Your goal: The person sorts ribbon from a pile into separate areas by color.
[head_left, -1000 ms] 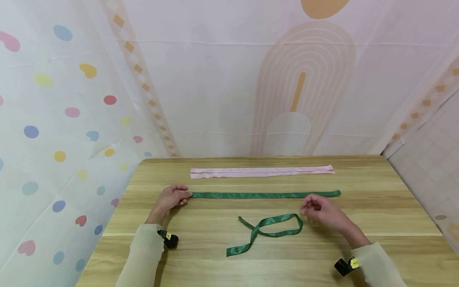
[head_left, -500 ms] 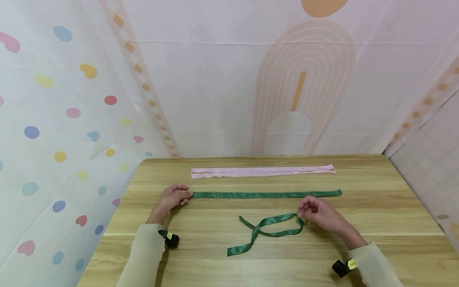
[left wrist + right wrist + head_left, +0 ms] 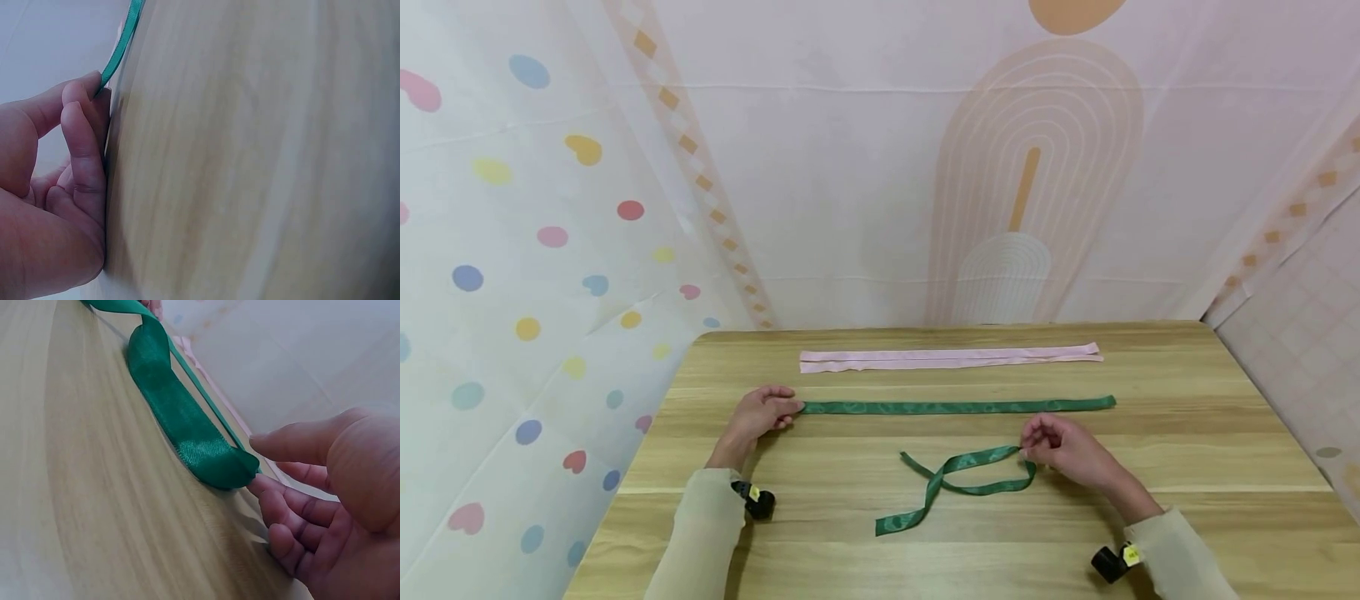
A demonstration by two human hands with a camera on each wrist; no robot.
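Looped green ribbon (image 3: pixel 962 479) pinched at its bend by right hand (image 3: pixel 1063 450).

Wooden table (image 3: pixel 1187 433); pastel patterned fabric backdrop (image 3: pixel 850 167) behind, evenly lit.

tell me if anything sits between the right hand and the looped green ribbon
Nothing visible does. The right hand is already at the bend of the looped green ribbon, with its fingertips against the fold. The straight green ribbon lies farther back on the table, with its end held by the left hand.
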